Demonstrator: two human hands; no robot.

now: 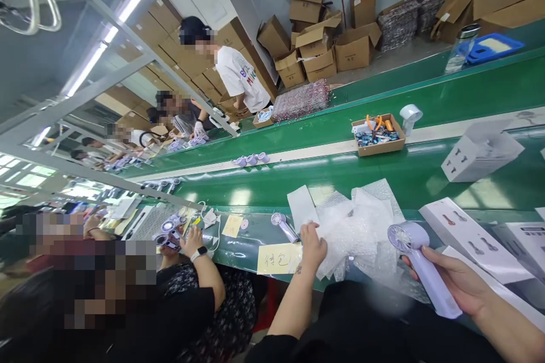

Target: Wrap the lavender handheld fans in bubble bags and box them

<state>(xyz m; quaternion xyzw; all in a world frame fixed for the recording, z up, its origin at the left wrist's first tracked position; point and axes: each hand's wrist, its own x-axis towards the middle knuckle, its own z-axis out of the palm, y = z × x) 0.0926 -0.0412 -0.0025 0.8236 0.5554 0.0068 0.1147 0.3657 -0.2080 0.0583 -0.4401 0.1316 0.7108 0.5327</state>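
Observation:
My right hand [457, 281] is closed round the handle of a purple hand-held fan [415, 255], held low at the right with its round head pointing up-left. My left hand [313, 247] rests on the edge of a pile of clear bubble-wrap bags [361, 221] on the green work bench [489, 193], fingers curled into the pile. Another purple fan [284, 226] lies on the bench just left of that hand, next to a yellow paper note [279, 258] with writing.
White fan boxes [472, 238] lie at the right and one rides the conveyor belt [481, 150]. A cardboard tray of small parts [378, 133] sits across the belt. A co-worker's hand with a watch [193, 244] handles fans at my left. Other people stand further along.

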